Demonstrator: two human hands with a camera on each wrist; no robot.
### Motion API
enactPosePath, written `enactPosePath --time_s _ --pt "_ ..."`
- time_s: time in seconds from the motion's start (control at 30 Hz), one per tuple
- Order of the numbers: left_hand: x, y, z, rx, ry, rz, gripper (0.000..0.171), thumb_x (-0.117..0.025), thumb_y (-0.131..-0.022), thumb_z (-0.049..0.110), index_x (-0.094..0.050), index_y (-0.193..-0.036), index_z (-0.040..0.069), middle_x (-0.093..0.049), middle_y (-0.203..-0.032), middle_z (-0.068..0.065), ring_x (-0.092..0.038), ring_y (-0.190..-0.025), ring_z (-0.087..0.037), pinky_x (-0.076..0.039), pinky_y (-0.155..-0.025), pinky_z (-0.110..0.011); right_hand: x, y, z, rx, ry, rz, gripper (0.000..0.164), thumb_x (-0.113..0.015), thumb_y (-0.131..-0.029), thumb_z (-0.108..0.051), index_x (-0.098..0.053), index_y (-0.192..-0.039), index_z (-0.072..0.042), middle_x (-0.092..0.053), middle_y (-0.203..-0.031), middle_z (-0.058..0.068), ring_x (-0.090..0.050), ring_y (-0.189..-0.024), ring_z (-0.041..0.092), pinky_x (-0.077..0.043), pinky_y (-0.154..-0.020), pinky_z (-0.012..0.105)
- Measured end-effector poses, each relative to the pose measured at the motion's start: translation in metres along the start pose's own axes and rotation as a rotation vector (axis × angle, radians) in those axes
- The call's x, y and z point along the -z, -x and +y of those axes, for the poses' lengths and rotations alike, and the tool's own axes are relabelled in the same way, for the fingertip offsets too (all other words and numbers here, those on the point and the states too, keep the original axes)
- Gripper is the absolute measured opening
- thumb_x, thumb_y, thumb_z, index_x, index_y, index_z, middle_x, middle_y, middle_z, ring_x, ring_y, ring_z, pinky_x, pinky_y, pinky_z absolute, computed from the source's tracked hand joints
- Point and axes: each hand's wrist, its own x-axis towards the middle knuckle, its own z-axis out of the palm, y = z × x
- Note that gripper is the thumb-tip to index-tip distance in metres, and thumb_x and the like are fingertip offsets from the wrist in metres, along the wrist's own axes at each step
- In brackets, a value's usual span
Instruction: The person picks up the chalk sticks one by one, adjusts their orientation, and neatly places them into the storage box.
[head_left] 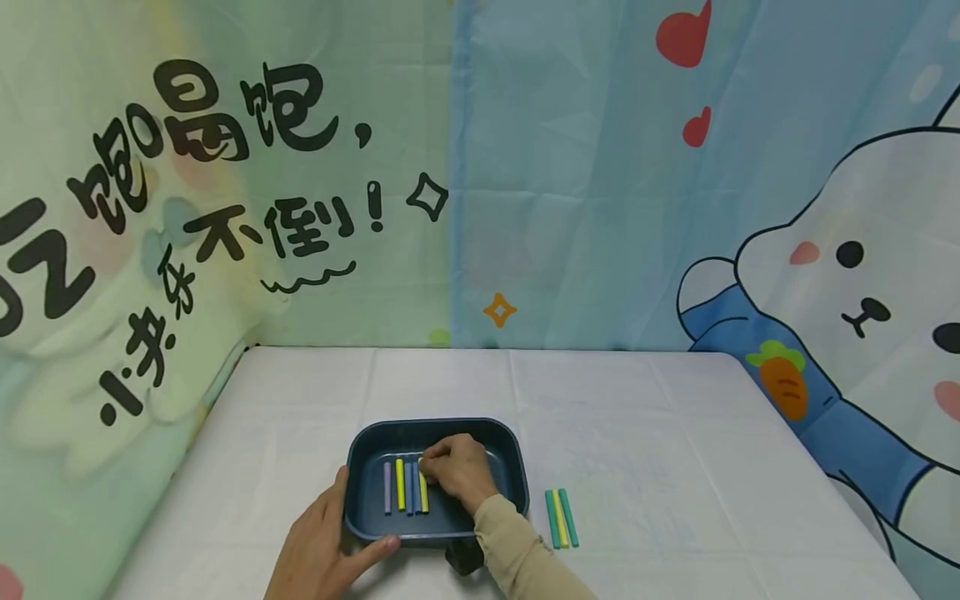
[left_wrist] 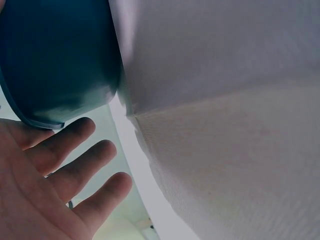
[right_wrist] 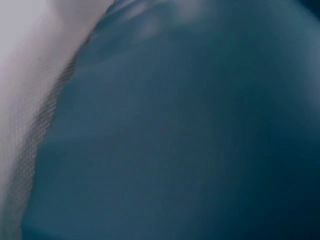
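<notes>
A dark blue rectangular pan (head_left: 450, 537) with rounded corners rests on the white table. Inside it stand side by side a purple chalk stick (head_left: 387, 487), a yellow one, two blue chalk sticks (head_left: 409, 490) and a second yellow chalk stick (head_left: 424, 496). My right hand (head_left: 461, 471) reaches over the pan, its fingertips pinching the top end of that rightmost yellow stick. At the pan's left front corner lies my left hand (head_left: 322, 533), thumb along the front rim and fingers up the left side. In the left wrist view its fingers (left_wrist: 90, 180) extend loosely beside the pan wall.
Right of the pan, two green chalk sticks (head_left: 570, 517) flank a yellow chalk stick (head_left: 560, 518) on the white cloth (head_left: 675, 467). A black handle-like piece (head_left: 465, 557) juts from the pan's front, beside the right sleeve (head_left: 525, 546). Printed curtains (head_left: 570, 208) hang behind the table.
</notes>
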Motion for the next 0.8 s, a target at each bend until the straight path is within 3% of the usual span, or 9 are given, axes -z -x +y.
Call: enactPosePath --time_s 0.27,0.5,0.8 --pt "-0.001 0.000 0.000 -0.016 -0.007 0.017 0.126 -0.063 -0.073 0.085 -0.030 -0.157 -0.002 -0.054 -0.143 -0.024 -0.057 -0.125 -0.039 -0.049 -0.102 -0.054 -0.001 0.000 -0.001 0.003 0.057 0.011 0.005 -0.079 -0.080 -0.002 -0.077 -0.085 0.000 -0.069 -0.071 0.002 -0.062 -0.063 0.012 -0.054 -0.059 0.028" --pt "-0.002 0.000 -0.001 -0.010 -0.009 0.007 0.126 -0.063 -0.073 0.085 -0.029 -0.157 -0.002 -0.054 -0.142 -0.024 -0.057 -0.124 -0.039 -0.049 -0.103 -0.053 0.001 0.002 -0.002 0.015 0.088 0.002 0.006 -0.080 -0.078 -0.007 -0.077 -0.082 -0.004 -0.069 -0.068 0.000 -0.061 -0.065 0.012 -0.054 -0.062 0.030" --pt "-0.002 -0.001 0.000 0.032 -0.020 -0.020 0.128 -0.061 -0.072 0.088 -0.028 -0.158 -0.001 -0.053 -0.143 -0.025 -0.055 -0.126 -0.040 -0.047 -0.104 -0.056 0.011 0.006 -0.002 0.001 0.003 -0.044 0.017 -0.081 -0.082 -0.017 -0.076 -0.093 -0.005 -0.072 -0.078 0.000 -0.066 -0.068 0.012 -0.054 -0.059 0.029"
